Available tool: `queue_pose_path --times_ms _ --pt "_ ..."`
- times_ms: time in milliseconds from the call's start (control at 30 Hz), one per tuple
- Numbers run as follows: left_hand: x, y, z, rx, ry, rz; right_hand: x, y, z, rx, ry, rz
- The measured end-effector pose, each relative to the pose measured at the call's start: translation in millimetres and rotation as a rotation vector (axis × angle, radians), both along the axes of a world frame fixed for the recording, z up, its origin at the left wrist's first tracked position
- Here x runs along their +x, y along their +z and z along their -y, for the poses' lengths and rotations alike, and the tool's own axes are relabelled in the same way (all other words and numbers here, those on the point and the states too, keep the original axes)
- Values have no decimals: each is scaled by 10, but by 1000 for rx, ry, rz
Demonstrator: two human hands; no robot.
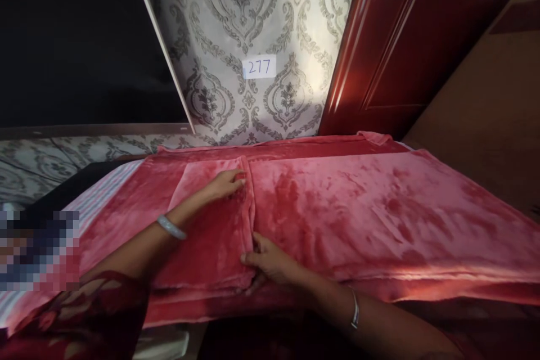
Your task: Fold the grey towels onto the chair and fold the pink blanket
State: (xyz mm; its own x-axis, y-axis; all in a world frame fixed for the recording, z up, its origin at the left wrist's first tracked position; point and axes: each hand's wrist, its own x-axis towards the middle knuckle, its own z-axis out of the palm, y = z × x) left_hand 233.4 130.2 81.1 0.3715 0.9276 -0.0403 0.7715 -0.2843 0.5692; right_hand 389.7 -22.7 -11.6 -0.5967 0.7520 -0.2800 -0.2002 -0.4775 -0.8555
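Note:
A red plush blanket [346, 208] lies spread over a long surface, with its left part folded over into a doubled panel [211, 247]. The panel's hemmed edge runs away from me near the middle. At the far part of this edge, my left hand [228, 183] is closed, its fingers curled at the hem. My right hand [270, 259] pinches the near corner of the same edge, thumb on top and the other fingers partly hidden beneath. Both hands touch the blanket, which stays flat on the surface.
A striped cloth [101, 197] shows under the blanket at the left. Behind stand a large dark screen [84, 39], patterned wallpaper [291, 95] with a paper label [259, 66] reading 277, and a dark red door [392, 39]. A blurred patch covers something at far left.

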Motion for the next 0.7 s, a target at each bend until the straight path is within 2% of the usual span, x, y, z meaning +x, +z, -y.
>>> queue_pose_path --times_ms 67,167,267,367,433,533,700 --pt "-145 4 197 159 -73 -5 81 30 -13 -22 86 34" --pt "-315 -88 715 269 -139 -17 223 97 -124 -34 106 134" --pt "-344 -320 1313 304 -148 -51 345 165 -395 -16 -16 237" --pt "-243 -600 1726 385 -161 -102 377 251 -806 -5 -180 306" --pt "-157 -754 1847 451 -165 -134 331 320 -1105 25 -255 360" --pt "-90 -910 1870 522 -144 -167 179 407 -1503 128 -335 472" --pt "-190 -1106 1819 636 -154 -178 -145 409 -1926 320 -442 601"
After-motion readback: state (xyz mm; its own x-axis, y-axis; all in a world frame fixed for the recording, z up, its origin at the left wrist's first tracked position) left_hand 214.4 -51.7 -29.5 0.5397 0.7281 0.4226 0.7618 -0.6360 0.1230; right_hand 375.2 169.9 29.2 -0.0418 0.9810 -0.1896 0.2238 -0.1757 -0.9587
